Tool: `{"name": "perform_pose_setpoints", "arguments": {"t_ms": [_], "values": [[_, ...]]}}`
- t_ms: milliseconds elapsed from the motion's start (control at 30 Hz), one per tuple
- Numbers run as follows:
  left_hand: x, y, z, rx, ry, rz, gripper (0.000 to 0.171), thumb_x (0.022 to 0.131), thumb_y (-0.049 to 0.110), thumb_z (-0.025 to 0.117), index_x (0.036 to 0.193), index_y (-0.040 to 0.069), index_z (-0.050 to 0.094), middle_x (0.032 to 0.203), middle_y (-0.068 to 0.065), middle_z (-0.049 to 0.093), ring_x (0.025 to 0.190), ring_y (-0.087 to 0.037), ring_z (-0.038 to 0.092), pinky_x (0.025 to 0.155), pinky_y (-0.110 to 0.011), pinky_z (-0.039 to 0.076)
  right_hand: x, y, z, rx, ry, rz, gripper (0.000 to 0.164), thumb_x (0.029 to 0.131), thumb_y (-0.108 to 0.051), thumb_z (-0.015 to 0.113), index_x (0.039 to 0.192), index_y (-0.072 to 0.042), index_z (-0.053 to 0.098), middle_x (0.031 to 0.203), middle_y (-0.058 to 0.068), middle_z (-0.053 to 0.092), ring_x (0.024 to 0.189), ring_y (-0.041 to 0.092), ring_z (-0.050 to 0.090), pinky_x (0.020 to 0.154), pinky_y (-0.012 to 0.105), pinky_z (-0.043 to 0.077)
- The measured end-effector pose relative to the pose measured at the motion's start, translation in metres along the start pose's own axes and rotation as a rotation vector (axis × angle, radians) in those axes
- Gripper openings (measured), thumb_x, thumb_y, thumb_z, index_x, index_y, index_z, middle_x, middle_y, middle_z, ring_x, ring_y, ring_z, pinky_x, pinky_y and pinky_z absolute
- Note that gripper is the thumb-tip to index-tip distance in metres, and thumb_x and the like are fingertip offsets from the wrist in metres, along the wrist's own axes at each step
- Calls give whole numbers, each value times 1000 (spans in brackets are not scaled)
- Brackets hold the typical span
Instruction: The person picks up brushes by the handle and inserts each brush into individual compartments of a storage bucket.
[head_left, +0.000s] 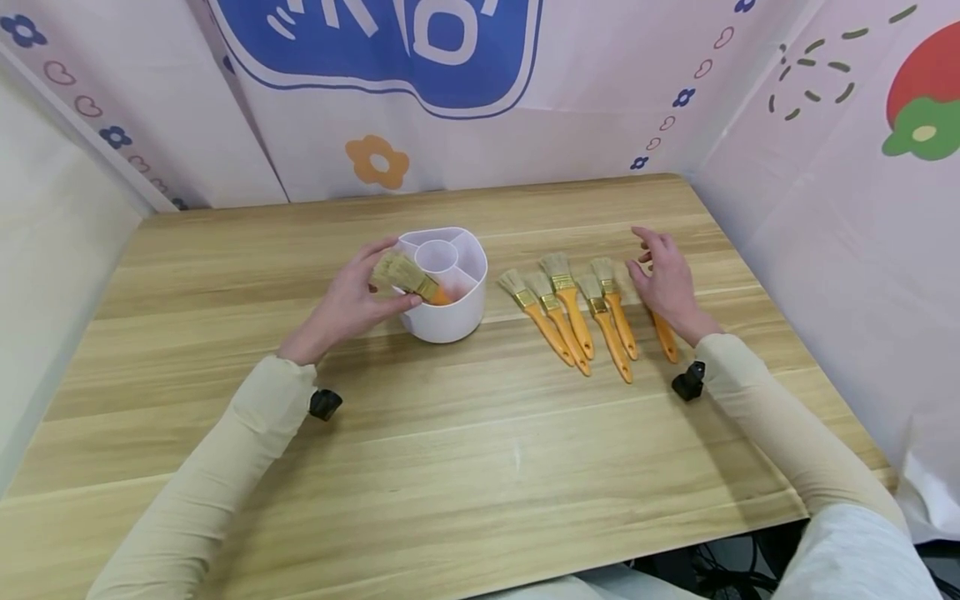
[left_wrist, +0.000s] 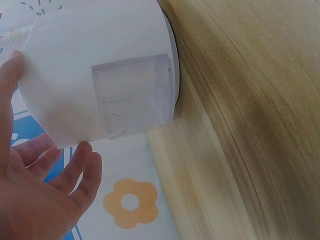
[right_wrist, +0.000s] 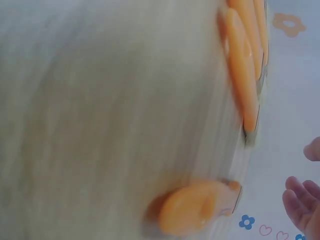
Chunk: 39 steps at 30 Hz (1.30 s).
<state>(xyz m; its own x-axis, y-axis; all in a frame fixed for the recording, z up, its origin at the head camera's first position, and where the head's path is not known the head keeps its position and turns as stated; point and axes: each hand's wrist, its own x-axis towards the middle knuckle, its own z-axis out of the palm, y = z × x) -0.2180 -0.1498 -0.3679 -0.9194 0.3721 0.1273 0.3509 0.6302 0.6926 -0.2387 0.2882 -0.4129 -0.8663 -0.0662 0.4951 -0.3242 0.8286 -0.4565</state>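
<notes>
A white desk organizer (head_left: 450,321) with a round centre cup stands on the table, a clear plastic pocket (left_wrist: 132,97) on its side. My left hand (head_left: 348,292) holds it by the rim from the left, thumb at the near side and fingers at the far side. Paintbrushes (head_left: 408,277) with pale bristles lean in its front compartment, bristles up and to the left. My right hand (head_left: 667,279) hovers over the rightmost paintbrush (head_left: 664,337), hiding its bristle end. Nothing shows between the loosely bent fingers (right_wrist: 295,197) of this hand.
Several more paintbrushes (head_left: 573,321) with orange handles lie side by side between the organizer and my right hand, bristles pointing away from me. Printed white sheets (head_left: 600,125) wall off the wooden table (head_left: 450,467) at the back and sides.
</notes>
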Motion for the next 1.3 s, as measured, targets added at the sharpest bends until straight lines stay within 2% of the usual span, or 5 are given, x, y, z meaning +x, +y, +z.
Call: {"name": "perform_pose_setpoints", "arguments": {"t_ms": [367, 767, 1033, 1300], "values": [[-1, 1, 0, -12, 16, -10, 68, 75, 32, 77, 134, 12, 49, 152, -3, 31, 129, -30, 42, 89, -50, 49, -3, 8, -2, -92, -102, 88, 49, 86, -4, 61, 133, -3, 44, 108, 29, 52, 87, 39, 59, 72, 53, 47], [-1, 3, 0, -32, 5, -23, 70, 75, 34, 77, 135, 14, 48, 152, -1, 30, 132, -29, 39, 91, -51, 48, -2, 10, -4, -207, -225, 198, 51, 88, -8, 58, 136, -2, 40, 106, 31, 53, 86, 42, 56, 68, 52, 48], [0, 2, 0, -33, 3, -20, 70, 75, 34, 78, 135, 14, 48, 152, -1, 30, 132, -29, 39, 89, -50, 48, 4, 8, -6, -249, -338, 286, 55, 89, -14, 58, 138, -3, 36, 119, 35, 48, 96, 48, 54, 75, 56, 49], [0, 2, -1, -27, -1, -21, 69, 76, 32, 78, 135, 13, 49, 152, -3, 30, 133, -29, 38, 89, -50, 49, 7, 7, -7, -294, -420, 312, 57, 87, -13, 57, 138, -3, 35, 120, 37, 48, 98, 50, 53, 74, 59, 49]]}}
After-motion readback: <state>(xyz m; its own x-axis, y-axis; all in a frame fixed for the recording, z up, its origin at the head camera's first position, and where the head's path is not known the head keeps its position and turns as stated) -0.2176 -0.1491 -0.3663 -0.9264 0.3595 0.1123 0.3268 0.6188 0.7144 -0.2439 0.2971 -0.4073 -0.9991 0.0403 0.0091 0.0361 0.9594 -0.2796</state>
